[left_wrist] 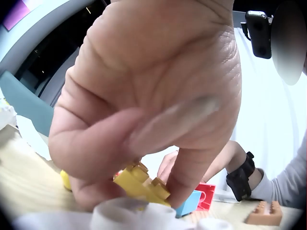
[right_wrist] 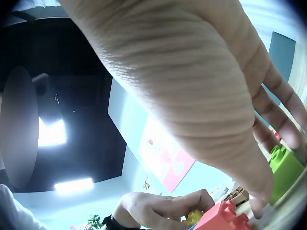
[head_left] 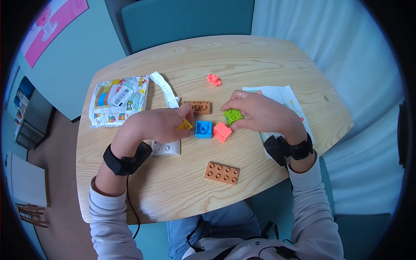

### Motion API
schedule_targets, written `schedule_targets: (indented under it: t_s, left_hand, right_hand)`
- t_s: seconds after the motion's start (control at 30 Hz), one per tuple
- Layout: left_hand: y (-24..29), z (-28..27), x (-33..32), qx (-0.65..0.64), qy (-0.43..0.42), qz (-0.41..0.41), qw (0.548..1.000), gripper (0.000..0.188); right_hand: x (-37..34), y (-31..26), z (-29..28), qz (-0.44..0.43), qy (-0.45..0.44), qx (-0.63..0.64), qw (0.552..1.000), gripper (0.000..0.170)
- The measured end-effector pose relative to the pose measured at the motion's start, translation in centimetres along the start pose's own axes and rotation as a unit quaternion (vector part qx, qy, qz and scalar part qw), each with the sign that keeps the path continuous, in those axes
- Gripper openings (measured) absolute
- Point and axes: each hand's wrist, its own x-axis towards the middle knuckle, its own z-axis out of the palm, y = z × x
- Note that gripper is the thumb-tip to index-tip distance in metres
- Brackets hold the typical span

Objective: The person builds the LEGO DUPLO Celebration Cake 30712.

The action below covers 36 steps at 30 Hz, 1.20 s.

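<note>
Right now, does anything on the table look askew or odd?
In the head view, the blue brick, beside the pink brick, lies hollow side up, while the lower brown brick lies studs up; that looks odd. Nothing appears spilled.

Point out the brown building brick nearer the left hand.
The far brown building brick, beyond the blue brick and close to the left hand; the near brown building brick, its eight studs all showing, lies well apart.

Wood surface [head_left: 182, 195]: blue block [head_left: 203, 135], pink block [head_left: 222, 131] lay between left hand [head_left: 160, 123] and right hand [head_left: 264, 112]; white plate [head_left: 169, 148], bag [head_left: 138, 91] by left; paper [head_left: 284, 99] by right; brown brick [head_left: 201, 107], flower piece [head_left: 213, 79] beyond; studded brick [head_left: 222, 173] closer.
</note>
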Motion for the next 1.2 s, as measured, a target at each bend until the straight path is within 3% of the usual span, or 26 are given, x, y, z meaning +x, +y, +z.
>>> schedule_targets:
  t_s: [0.13,0.3,0.47,0.53,0.63,0.8,0.87,1.07,1.2]
  left_hand:
    - [-0.5,0.5,0.2,0.024,0.053,0.037,0.998,0.033]
    - [-0.1,-0.1,-0.4,0.028,0.058,0.012,0.998,0.035]
    - [0.4,0.2,-1.9,0.091,0.145,0.014,0.985,0.046]
    - [1.0,0.3,-1.9,0.072,0.191,0.067,0.977,0.053]
    - [2.9,1.0,-1.2,0.054,0.187,0.094,0.976,0.054]
    - [1.7,2.3,0.8,0.096,0.225,0.139,0.959,0.047]
    - [1.8,1.6,0.2,0.048,0.256,0.158,0.952,0.041]
    - [1.4,-0.9,-1.6,-0.020,0.335,0.184,0.924,0.036]
    - [1.6,-1.9,-3.3,-0.028,0.349,0.184,0.919,0.038]
  right_hand:
    - [-0.1,0.1,-0.1,-0.004,-0.001,-0.006,1.000,0.045]
    - [-0.4,-0.6,-1.0,-0.037,0.046,0.021,0.998,0.046]
    - [-0.7,-0.8,-0.2,-0.151,0.008,0.046,0.987,0.050]
    - [-0.5,-1.3,0.0,-0.137,0.002,0.057,0.989,0.048]
    - [-0.2,-1.9,0.2,-0.099,-0.010,0.060,0.993,0.044]
    - [0.2,-2.4,0.3,-0.047,-0.025,0.038,0.998,0.037]
    - [0.3,-1.8,0.3,-0.098,0.023,0.051,0.994,0.034]
    - [-0.8,-2.6,-2.6,-0.064,0.082,0.174,0.979,0.028]
    - [-1.6,-3.6,-3.5,-0.087,0.135,0.226,0.961,0.030]
